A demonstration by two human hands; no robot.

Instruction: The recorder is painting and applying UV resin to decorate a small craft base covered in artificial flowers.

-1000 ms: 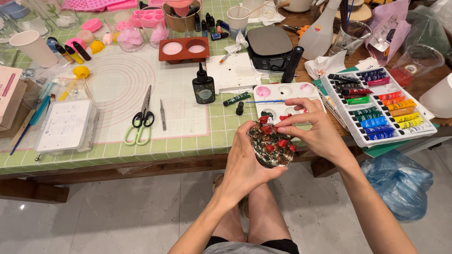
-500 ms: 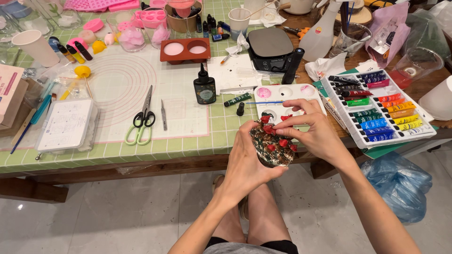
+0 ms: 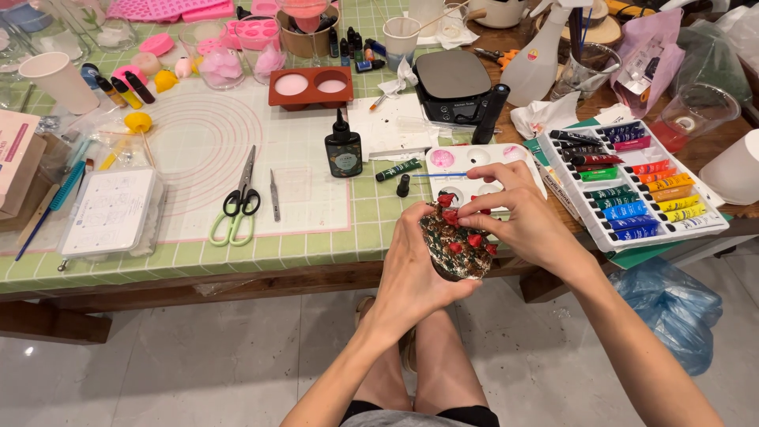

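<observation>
Red beads stud a dark, glittery ornament cupped in the left hand just off the bench edge, while right-hand fingers pinch one bead. Probably stiff, light and fragile, it seems best gripped by its rim.

Illumination bright, even and diffuse from overhead; shadows under the table edge soft. Small glare spot on floor tiles at lower left. Focus sharp centrally; mild wide-angle bending and softness towards the table's far corners
</observation>
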